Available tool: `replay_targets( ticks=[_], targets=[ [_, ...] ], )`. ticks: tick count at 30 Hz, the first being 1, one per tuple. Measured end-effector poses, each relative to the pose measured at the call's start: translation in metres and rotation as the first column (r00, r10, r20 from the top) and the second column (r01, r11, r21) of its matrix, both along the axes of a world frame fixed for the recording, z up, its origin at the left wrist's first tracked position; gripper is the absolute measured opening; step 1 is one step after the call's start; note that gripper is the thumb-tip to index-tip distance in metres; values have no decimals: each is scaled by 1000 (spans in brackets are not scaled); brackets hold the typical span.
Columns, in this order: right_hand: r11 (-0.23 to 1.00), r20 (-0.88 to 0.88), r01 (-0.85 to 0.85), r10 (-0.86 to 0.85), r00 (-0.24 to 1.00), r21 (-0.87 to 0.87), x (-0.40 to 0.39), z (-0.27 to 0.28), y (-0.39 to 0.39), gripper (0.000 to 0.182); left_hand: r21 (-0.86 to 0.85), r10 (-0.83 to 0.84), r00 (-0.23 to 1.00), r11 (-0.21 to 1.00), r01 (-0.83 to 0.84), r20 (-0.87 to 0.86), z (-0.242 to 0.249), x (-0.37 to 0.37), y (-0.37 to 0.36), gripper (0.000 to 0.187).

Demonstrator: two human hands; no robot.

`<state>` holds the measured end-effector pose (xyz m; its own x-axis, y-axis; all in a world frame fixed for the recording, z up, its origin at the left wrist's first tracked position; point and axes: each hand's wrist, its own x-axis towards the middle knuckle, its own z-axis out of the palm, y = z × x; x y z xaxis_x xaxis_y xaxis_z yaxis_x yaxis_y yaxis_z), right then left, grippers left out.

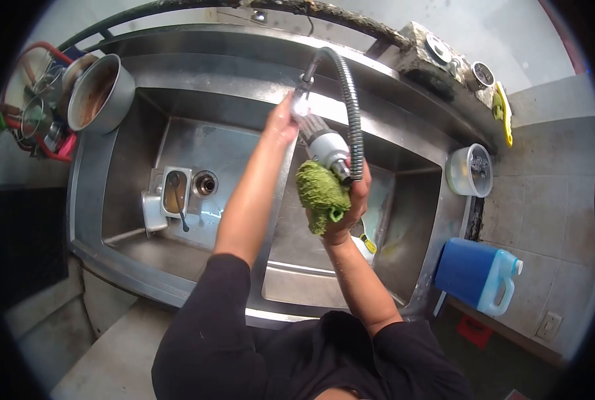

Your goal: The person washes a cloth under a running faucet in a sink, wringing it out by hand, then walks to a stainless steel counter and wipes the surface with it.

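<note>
A white and grey appliance part (327, 145) with a ribbed clear section is held over the divider between two steel basins. My right hand (356, 210) grips its lower end together with a green cloth (322, 193). At the tap, my left hand (283, 120) reaches up to the faucet spout (305, 81); its fingers are partly hidden by glare, so their grip is unclear. A flexible metal hose (353, 100) arches down beside the appliance part.
Metal containers (176, 193) with a dark-handled utensil lie in the left basin (211, 143). A large pot (102, 95) stands at the back left. On the right are a clear tub (469, 171) and a blue liquid jug (474, 273). A white bottle (364, 247) sits in the right basin.
</note>
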<state>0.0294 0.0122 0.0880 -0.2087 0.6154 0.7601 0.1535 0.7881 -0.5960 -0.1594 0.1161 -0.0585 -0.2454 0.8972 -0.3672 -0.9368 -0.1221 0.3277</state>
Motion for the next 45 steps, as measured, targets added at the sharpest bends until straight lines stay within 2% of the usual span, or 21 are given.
replay_targets(
  ticks=[3, 5, 9, 11, 14, 15, 17, 19, 21, 22, 23, 24, 29, 32, 33, 35, 39, 40, 42, 43, 45],
  targets=[
    [998, 23, 58, -58, 998, 27, -2, 17, -8, 58, -115, -23, 978, 993, 0, -205, 7, 1, 7, 36],
    [998, 24, 62, -63, 998, 27, 0, 17, -8, 58, -39, 164, 981, 985, -169, -107, 20, 30, -7, 38],
    [999, 61, 41, -43, 997, 34, 5, 7, -5, 59, 17, -102, 978, 995, 101, 182, 22, 2, -8, 37],
    [999, 46, 35, -36, 998, 24, 2, 15, -6, 55, 71, -172, 984, 983, 170, 34, 16, -3, 1, 38],
    [998, 79, 67, -66, 995, -4, 6, 20, -9, 51, -103, 156, 946, 976, -192, -283, 27, 27, -7, 33],
    [999, 85, 48, -49, 995, 13, 6, 18, -7, 56, -83, 156, 862, 971, -223, -483, 25, 35, -15, 27],
    [999, 97, 39, -40, 994, 10, 6, 14, -5, 61, 43, -6, -81, 804, -592, -997, 12, 50, -13, 33],
    [1000, 97, 25, -26, 995, 10, 7, 15, -7, 61, 88, -85, -289, 839, -537, -953, 36, 40, -17, 44],
    [999, 90, 33, -35, 995, 24, 7, 11, -7, 61, -122, -220, -140, 854, -506, -965, 39, 18, -4, 36],
    [999, 105, 44, -45, 993, 12, 8, 12, -8, 61, -309, -171, 494, 927, -211, -853, 35, 3, 3, 33],
    [999, 118, 52, -51, 992, 0, 9, 12, -9, 62, -257, -226, 905, 957, 136, -360, 28, -4, 6, 31],
    [999, 120, 52, -53, 991, 7, 9, 10, -9, 62, 12, -196, 972, 980, 199, -133, 23, -3, 1, 30],
    [999, 68, 43, -44, 997, 6, 6, 14, -8, 55, 269, -218, 953, 950, 158, 210, 21, 8, -11, 28],
    [999, 82, 35, -35, 996, 6, 9, 12, -7, 56, -120, -121, 856, 990, 69, -503, 22, 2, -6, 32],
    [999, 87, 37, -37, 996, 8, 9, 11, -7, 57, -124, -121, 853, 990, 67, -508, 29, 7, -8, 32],
    [999, 86, 34, -34, 996, 2, 7, 9, -10, 58, -202, -202, 49, 870, -449, -978, 51, 27, -15, 41],
    [1000, 27, 11, -10, 1000, -16, 3, 8, -8, 57, -26, -151, -185, 836, -549, -971, 42, 39, -16, 40],
    [1000, 48, 20, -19, 999, -3, 4, 8, -8, 57, -23, -146, -181, 834, -551, -972, 39, 35, -12, 40],
    [1000, 72, 27, -28, 997, 11, 7, 9, -6, 58, -265, -67, 803, 957, -116, -593, 30, 19, -6, 40],
    [999, 71, 40, -41, 997, 6, 7, 9, -6, 58, -267, -67, 803, 956, -118, -592, 14, 13, -5, 40],
    [999, 62, 51, -51, 997, 3, 4, 10, -6, 59, 229, -203, 978, 955, 190, 35, 2, 4, -6, 50]
  ],
)
